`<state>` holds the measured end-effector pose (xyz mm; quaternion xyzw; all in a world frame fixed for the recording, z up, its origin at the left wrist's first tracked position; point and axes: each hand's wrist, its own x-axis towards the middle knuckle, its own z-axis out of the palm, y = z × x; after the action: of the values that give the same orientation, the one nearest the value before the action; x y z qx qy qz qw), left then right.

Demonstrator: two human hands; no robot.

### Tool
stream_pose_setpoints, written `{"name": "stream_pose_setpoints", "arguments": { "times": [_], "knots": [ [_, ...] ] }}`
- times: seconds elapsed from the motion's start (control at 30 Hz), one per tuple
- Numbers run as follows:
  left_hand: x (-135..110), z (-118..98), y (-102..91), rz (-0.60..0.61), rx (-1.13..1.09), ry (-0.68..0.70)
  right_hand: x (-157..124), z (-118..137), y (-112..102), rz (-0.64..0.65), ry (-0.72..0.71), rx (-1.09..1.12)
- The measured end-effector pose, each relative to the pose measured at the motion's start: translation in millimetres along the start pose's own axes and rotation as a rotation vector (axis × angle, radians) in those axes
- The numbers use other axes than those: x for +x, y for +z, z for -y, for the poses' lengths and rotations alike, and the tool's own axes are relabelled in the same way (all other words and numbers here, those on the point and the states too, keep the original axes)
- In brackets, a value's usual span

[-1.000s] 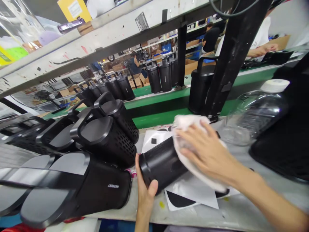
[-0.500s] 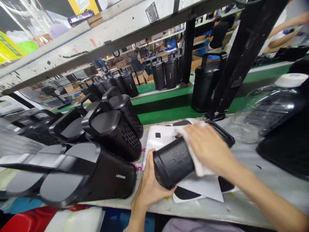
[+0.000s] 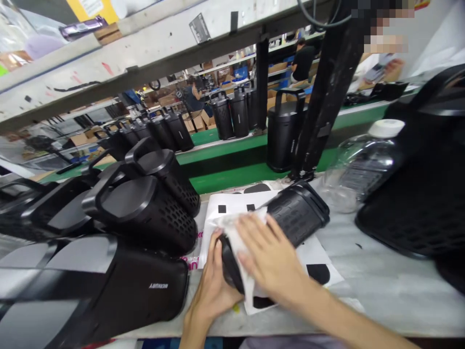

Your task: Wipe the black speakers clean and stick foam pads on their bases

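Note:
A black speaker (image 3: 296,215) lies on its side on white sticker sheets (image 3: 232,208) at the bench's front. My left hand (image 3: 212,286) cups its near end, fingers wrapped round the rim. My right hand (image 3: 271,257) presses a white cloth (image 3: 232,232) flat onto the speaker's near part, fingers stretched over the cloth.
Several black perforated speakers (image 3: 145,213) lie stacked to the left. A clear plastic bottle (image 3: 359,167) lies at the right beside a black perforated housing (image 3: 417,203). A green conveyor (image 3: 232,169) with upright speakers (image 3: 283,131) runs behind. Other people work in the background.
My right hand with the cloth has slid from the speaker's far part down to its near end. My left hand has kept its hold on the near rim.

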<state>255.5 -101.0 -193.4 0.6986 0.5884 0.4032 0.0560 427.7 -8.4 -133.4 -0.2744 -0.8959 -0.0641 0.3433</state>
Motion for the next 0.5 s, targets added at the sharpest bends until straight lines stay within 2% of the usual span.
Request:
{"name": "stream_pose_setpoints", "arguments": {
  "times": [0.07,0.13,0.2,0.27,0.37,0.43,0.5],
  "knots": [
    [4,0,-0.7,0.009,-0.009,0.053,0,-54,-10,0.016,0.191,-0.024],
    [7,0,-1.9,0.013,0.004,0.133,-3,-105,-21,-0.037,0.386,0.030],
    [7,-1,-4.0,0.025,-0.019,0.143,-9,-136,-30,-0.057,0.443,0.073],
    [3,-5,-6.4,0.042,-0.184,-0.028,-21,-144,-34,-0.091,0.462,0.106],
    [-5,-13,-8.9,0.075,-0.533,-0.443,-46,-128,-32,-0.219,0.499,0.141],
    [-8,-20,-9.7,0.109,-0.534,-0.595,-62,-118,-31,-0.298,0.501,0.146],
    [-6,-26,-10.8,0.129,-0.393,-0.615,-72,-115,-32,-0.336,0.457,0.086]
  ]
}}
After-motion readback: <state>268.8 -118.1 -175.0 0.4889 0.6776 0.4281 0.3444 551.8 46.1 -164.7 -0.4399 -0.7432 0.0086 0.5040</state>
